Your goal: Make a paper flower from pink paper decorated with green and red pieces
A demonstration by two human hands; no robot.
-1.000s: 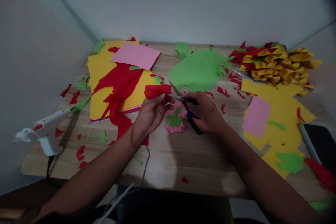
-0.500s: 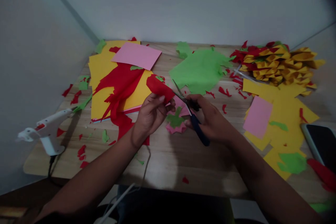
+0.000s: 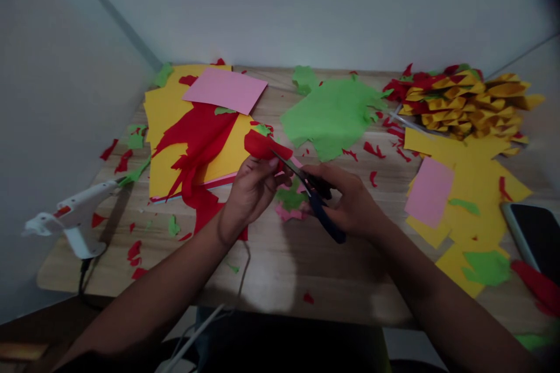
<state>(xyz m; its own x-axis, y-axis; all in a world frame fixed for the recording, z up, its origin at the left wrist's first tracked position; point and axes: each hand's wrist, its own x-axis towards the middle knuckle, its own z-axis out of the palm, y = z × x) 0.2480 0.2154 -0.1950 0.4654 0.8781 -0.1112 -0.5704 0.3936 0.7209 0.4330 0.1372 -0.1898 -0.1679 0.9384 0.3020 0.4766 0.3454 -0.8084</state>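
Pinched between the fingers of my left hand [image 3: 258,187] is a small piece of red paper [image 3: 260,144], held up over the table. My right hand [image 3: 343,195] grips a pair of scissors [image 3: 326,215] with dark blue handles. Their blades reach left across the red piece, close to my left fingertips, and look nearly closed on it. Partly hidden below the scissors lies a pink and green paper flower shape [image 3: 291,201] on the table.
A white glue gun [image 3: 83,215] stands at the left. Yellow sheets [image 3: 168,113], a pink sheet [image 3: 225,90], red paper [image 3: 203,140] and green paper [image 3: 330,116] lie behind my hands. Folded yellow pieces [image 3: 472,108] are heaped back right; a phone [image 3: 536,239] lies at the right edge.
The scissor blades, spread at the red paper's right edge before, have moved left onto it and closed together. My left hand keeps its hold in nearly the same place.
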